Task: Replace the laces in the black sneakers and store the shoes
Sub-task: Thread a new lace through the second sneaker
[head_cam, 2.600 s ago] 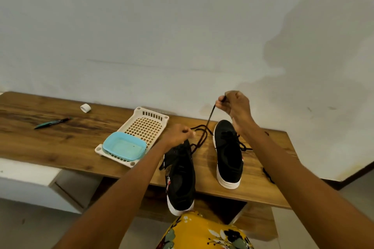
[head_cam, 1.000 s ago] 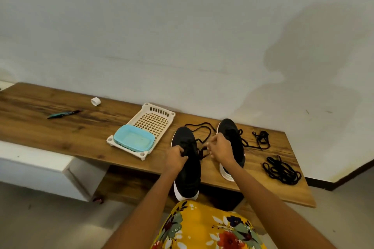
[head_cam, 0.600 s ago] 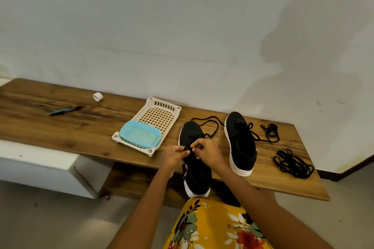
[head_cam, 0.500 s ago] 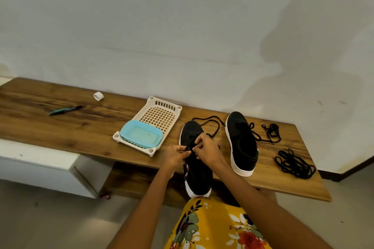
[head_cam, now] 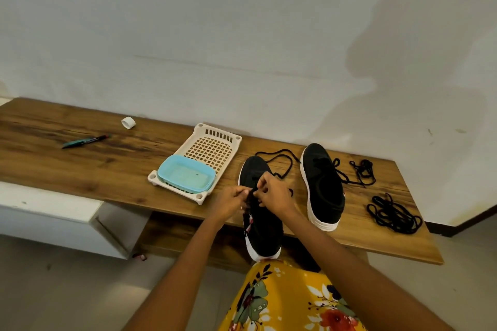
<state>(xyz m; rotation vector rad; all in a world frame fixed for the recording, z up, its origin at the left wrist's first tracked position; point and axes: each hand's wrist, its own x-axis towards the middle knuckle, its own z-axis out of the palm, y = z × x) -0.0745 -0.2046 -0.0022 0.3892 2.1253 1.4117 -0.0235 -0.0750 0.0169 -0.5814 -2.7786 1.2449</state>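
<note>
- Both hands are met over the tongue of the near sneaker [head_cam: 262, 219]; left hand [head_cam: 230, 201] and right hand [head_cam: 274, 195] are each curled, with a black lace [head_cam: 279, 160] pinched between the fingertips.
- Which eyelet is being worked cannot be told; the spot is hidden by the fingers.
- Near sneaker is laid toe toward the wall, heel overhanging the front edge of the bench [head_cam: 80, 166].
- Lace slack is looped on the bench past the toe, between the two shoes.
- Second sneaker [head_cam: 322, 185] is set just to the right, parallel, fully on the bench, with a lace trailing off its right side.
- Small lace tangle [head_cam: 363, 173] is seen right of the second sneaker; a bigger coil of black lace [head_cam: 392, 215] is laid nearer the front right corner.
- Cream slotted tray [head_cam: 212, 148] is placed left of the shoes, with a light blue container [head_cam: 185, 177] sitting in its near end.
- Pen [head_cam: 86, 140] and a small white cap [head_cam: 128, 122] are left further along the bench, well apart from the shoes.
</note>
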